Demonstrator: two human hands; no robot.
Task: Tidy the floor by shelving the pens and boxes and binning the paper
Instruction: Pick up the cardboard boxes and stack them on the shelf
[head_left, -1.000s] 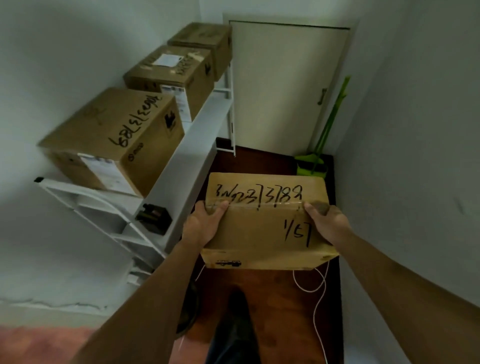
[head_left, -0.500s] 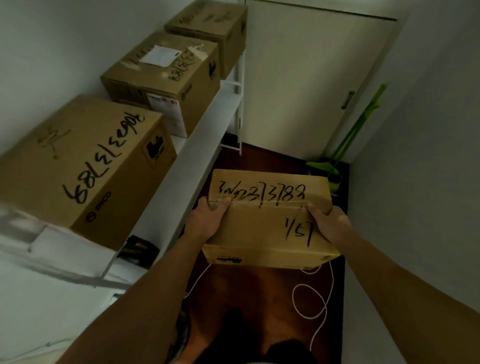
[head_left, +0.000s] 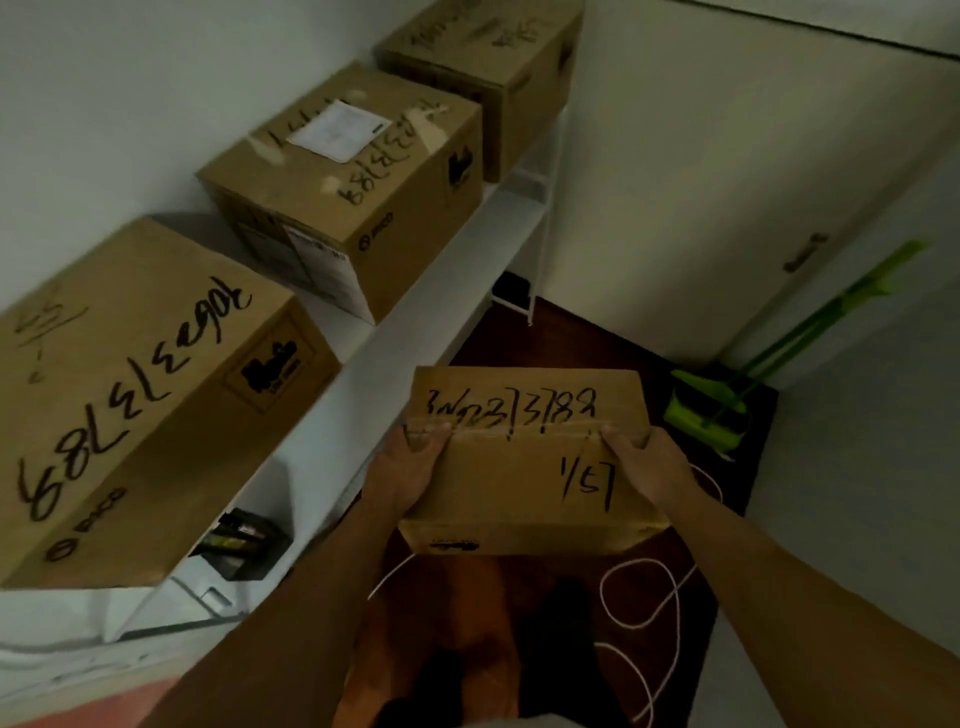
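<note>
Nearing shelf (head_left: 415, 332), box (head_left: 524, 467) still held.

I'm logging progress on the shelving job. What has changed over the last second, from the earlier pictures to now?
The person has walked closer to the shelf; its three boxes loom larger. The held box is still carried level in front, left hand and right hand gripping its ends as before. Nothing was let go.

A narrow storage room: brown cardboard boxes (head_left: 332, 192) with handwritten marker numbers (three in a row) sit on a white metal shelf (head_left: 415, 312) along the wall, a closed cream door (head_left: 727, 197) just beyond the shelf.
</note>
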